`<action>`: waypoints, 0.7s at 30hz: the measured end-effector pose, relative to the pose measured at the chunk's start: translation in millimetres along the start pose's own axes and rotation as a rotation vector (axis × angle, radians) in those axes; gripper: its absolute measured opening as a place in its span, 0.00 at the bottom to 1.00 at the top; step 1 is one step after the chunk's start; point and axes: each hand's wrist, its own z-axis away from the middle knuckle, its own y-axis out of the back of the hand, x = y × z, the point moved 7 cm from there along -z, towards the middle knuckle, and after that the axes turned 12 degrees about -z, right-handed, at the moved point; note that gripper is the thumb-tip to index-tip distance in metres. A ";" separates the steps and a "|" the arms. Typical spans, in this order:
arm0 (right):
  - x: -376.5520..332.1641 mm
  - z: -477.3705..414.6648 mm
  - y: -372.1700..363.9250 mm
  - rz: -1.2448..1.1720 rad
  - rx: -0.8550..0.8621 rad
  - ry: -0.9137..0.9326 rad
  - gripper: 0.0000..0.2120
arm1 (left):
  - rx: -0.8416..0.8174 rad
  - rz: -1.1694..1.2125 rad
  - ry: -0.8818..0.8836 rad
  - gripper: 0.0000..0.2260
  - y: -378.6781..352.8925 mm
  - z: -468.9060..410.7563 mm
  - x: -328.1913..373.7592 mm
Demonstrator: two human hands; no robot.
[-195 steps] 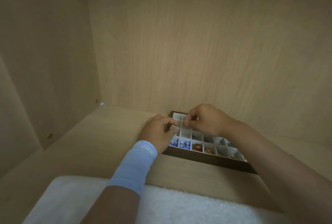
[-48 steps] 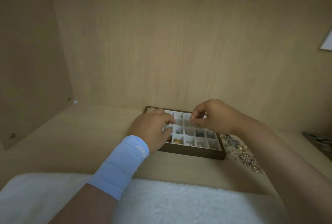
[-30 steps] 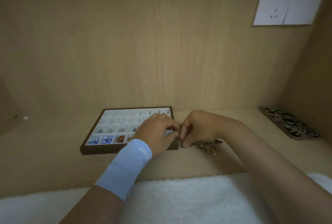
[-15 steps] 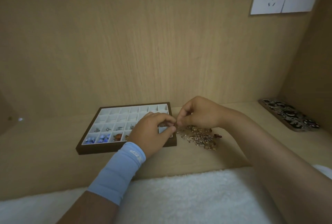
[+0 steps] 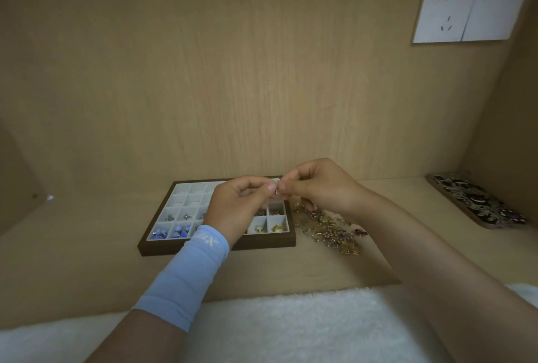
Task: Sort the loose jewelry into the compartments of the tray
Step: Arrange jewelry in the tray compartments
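Note:
A dark-framed tray with white compartments lies on the wooden shelf; blue, silver and gold pieces fill its near rows. A heap of loose jewelry spreads just right of it. Above the tray's right side my left hand and my right hand meet fingertip to fingertip and pinch one small pinkish jewelry piece between them. My left hand hides the tray's middle compartments.
A second flat tray with dark pieces lies at the far right by the side wall. A white wall socket sits high on the back panel. White fluffy fabric covers the near edge.
Both hands have risen from the heap's edge with a small piece pinched between them, now over the tray's right side. The view has shifted slightly.

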 end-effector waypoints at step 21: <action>-33.0 -62.4 -145.0 0.372 -0.196 0.115 0.05 | 0.065 -0.809 -0.027 0.13 156.9 2.0 -82.1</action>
